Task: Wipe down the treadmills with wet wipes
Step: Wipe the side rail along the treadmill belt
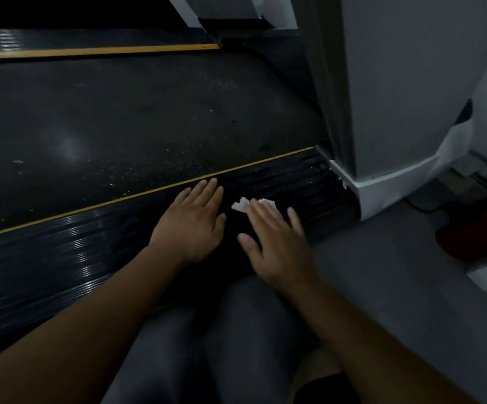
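1. The white wet wipe (241,205) lies crumpled on the treadmill's black ribbed side rail (61,258), near the rail's end by the white base cover (382,193).
2. The right hand (277,243) presses it down, palm down, fingers straight and slightly spread.
3. Most of the wipe is hidden under those fingers; only its ragged edge shows.
4. The left hand (191,221) rests flat on the rail just beside it, fingers straight and close together, holding nothing.
5. A yellow stripe (120,199) separates the rail from the dark belt (120,118).
6. Both forearms run off the bottom edge.
7. A dim red shape (469,237) on the right is too dark to identify.
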### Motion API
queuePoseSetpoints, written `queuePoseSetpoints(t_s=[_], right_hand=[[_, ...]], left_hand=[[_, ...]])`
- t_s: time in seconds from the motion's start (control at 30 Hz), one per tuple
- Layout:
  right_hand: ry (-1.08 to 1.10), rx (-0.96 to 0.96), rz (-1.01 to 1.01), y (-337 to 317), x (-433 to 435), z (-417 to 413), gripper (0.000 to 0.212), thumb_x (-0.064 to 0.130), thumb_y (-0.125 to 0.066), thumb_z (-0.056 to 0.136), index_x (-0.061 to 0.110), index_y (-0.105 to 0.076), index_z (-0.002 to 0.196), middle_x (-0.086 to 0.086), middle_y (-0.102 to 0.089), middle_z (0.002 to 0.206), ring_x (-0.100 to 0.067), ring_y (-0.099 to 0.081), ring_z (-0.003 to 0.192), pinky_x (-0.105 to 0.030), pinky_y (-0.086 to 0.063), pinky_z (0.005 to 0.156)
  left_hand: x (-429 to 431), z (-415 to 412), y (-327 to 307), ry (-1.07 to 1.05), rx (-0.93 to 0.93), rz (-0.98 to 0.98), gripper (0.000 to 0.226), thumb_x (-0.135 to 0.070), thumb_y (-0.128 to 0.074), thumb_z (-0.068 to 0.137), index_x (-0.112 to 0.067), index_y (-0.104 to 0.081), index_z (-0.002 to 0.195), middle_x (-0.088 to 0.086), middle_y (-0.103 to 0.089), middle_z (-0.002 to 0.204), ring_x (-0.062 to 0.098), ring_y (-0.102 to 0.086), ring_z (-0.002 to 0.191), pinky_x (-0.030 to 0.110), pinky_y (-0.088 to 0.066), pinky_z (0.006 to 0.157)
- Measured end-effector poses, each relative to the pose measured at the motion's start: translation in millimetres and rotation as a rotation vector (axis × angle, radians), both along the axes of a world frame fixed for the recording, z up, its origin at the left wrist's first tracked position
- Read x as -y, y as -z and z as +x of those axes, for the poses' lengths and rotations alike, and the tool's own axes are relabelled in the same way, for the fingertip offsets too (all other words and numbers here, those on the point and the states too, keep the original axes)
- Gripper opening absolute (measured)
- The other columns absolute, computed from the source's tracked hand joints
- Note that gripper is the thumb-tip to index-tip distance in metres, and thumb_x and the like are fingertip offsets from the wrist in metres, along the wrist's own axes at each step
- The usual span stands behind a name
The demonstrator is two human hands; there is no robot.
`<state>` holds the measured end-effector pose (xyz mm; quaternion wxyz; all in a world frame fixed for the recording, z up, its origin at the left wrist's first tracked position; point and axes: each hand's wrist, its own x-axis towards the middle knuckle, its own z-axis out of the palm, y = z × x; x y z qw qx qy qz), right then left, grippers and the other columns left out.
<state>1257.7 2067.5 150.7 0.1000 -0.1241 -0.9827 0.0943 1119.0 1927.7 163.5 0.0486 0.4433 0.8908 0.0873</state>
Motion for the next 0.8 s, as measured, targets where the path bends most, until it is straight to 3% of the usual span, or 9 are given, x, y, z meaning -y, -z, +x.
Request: queuePoseSetpoints(t_s=[0.17,0.27,0.37,0.47,0.53,0.6,0.7,0.8], right_hand=[[0.209,0.078,-0.048,-12.2,-55.4,-12.1,0.055,0.036,-0.032,0.107,0.016,-0.028,0.158,0.0,-0.027,0.165,-0.014,-0.018,0.153,-0.046,-0.006,0.124],[0.121,-0.002,-0.149,-16.3,-46.0,-20.1,0.049,0.018,-0.036,0.102,0.008,-0.043,0.149,-0.01,-0.046,0.153,-0.024,-0.037,0.144,-0.042,-0.022,0.119],[-0.025,-0.001,-0.063,-14.6,-43.6,-12.7,0.051,0.024,-0.036,0.095,0.015,-0.055,0.142,-0.011,-0.045,0.152,-0.027,-0.036,0.144,-0.046,-0.029,0.118],[0.136,-0.078,0.064,-17.5,-45.4,-7.9,0.045,0.034,-0.044,0.095,0.022,-0.064,0.133,-0.011,-0.052,0.139,-0.03,-0.045,0.128,-0.048,-0.041,0.104],[0.178,-0.048,0.073,-16.5,-40.8,-9.5,0.039,0.026,-0.052,0.097,0.017,-0.062,0.134,-0.01,-0.057,0.129,-0.03,-0.052,0.118,-0.042,-0.046,0.095],[0.176,-0.037,0.05,-12.4,-32.5,-16.4,0.04,0.026,-0.052,0.099,0.009,-0.059,0.134,-0.01,-0.06,0.126,-0.029,-0.056,0.117,-0.042,-0.047,0.096],[0.258,0.018,0.013,-8.9,-24.5,-37.5,0.057,0.044,-0.035,0.1,0.01,-0.045,0.145,-0.01,-0.05,0.145,-0.026,-0.041,0.139,-0.044,-0.031,0.116],[0.194,0.042,-0.008,-8.4,-9.6,-46.5,0.072,0.055,-0.018,0.097,0.014,-0.039,0.151,-0.009,-0.034,0.161,-0.022,-0.024,0.151,-0.047,-0.015,0.121]], left_hand=[[1.7,-1.3,-1.6,-0.005,0.01,-0.006,0.065,-0.048,-0.01,0.104,-0.018,-0.007,0.162,-0.001,0.004,0.169,0.012,0.007,0.155,0.032,0.003,0.125],[1.2,-1.0,-2.2,-0.015,0.002,-0.016,0.062,-0.045,-0.019,0.106,-0.019,-0.006,0.162,-0.001,0.005,0.169,0.012,0.007,0.155,0.033,0.002,0.125],[0.7,-0.5,-2.8,-0.014,0.005,-0.022,0.062,-0.046,-0.017,0.106,-0.02,-0.006,0.162,-0.002,0.005,0.169,0.011,0.007,0.154,0.032,0.002,0.125],[0.6,0.6,-3.6,-0.027,0.007,-0.018,0.064,-0.048,-0.012,0.104,-0.021,-0.005,0.162,-0.003,0.005,0.169,0.01,0.008,0.154,0.03,0.004,0.124],[0.0,1.0,-5.1,-0.026,0.015,-0.012,0.069,-0.05,-0.008,0.099,-0.021,-0.006,0.162,-0.003,0.005,0.169,0.01,0.008,0.154,0.03,0.005,0.123],[0.2,1.2,-5.5,-0.026,0.016,-0.005,0.075,-0.051,-0.006,0.094,-0.02,-0.008,0.162,-0.003,0.003,0.169,0.01,0.007,0.154,0.029,0.005,0.122],[-0.8,-0.1,-4.3,-0.032,0.009,0.001,0.066,-0.048,-0.013,0.103,-0.02,-0.009,0.162,-0.003,0.002,0.169,0.01,0.006,0.154,0.03,0.004,0.122],[-0.7,-1.5,-2.5,-0.024,0.008,0.005,0.069,-0.05,-0.011,0.099,-0.021,-0.01,0.162,-0.003,0.001,0.169,0.01,0.005,0.154,0.028,0.007,0.12]])
